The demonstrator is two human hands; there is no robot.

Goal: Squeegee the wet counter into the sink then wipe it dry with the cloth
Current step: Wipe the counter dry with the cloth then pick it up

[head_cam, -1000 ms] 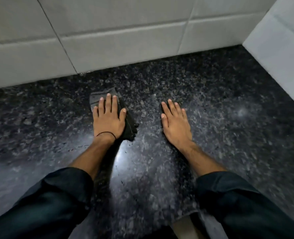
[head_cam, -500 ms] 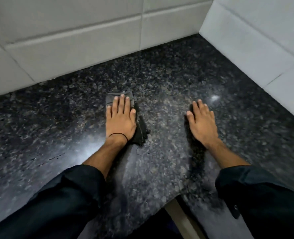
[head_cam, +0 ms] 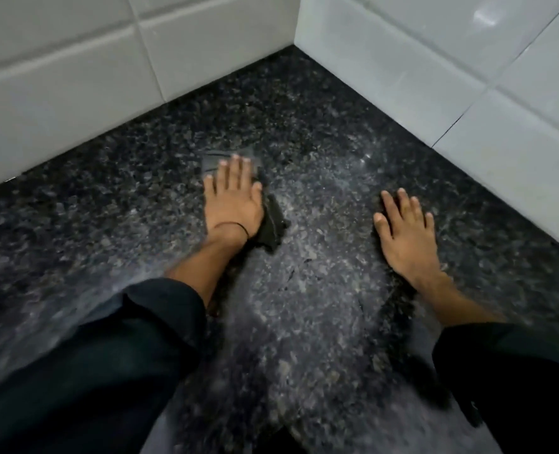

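The left hand (head_cam: 234,199) lies flat, palm down and fingers stretched forward together, pressing a dark grey folded cloth (head_cam: 273,224) against the black speckled granite counter (head_cam: 320,290). The cloth shows beyond the fingertips as a paler, slightly blurred edge and sticks out from under the thumb side of the palm as a darker crumpled flap; the rest of it is hidden beneath the hand. A thin black band (head_cam: 232,226) circles the left wrist, and a dark rolled-back sleeve (head_cam: 117,342) covers the forearm below it. The right hand (head_cam: 406,231) rests apart from the left one, also flat and open on the bare stone with fingers slightly spread, holding nothing; its own dark sleeve (head_cam: 500,371) fills the lower right corner. The cloth sits in the middle of the counter, nearer the back wall than the front edge, well apart from the corner where the two walls of glossy white rectangular tiles (head_cam: 435,67) meet. The stone between the hands carries a greyish sheen with faint streaks, while the areas towards the back wall look darker. Whether the surface is wet or merely reflecting light cannot be told.
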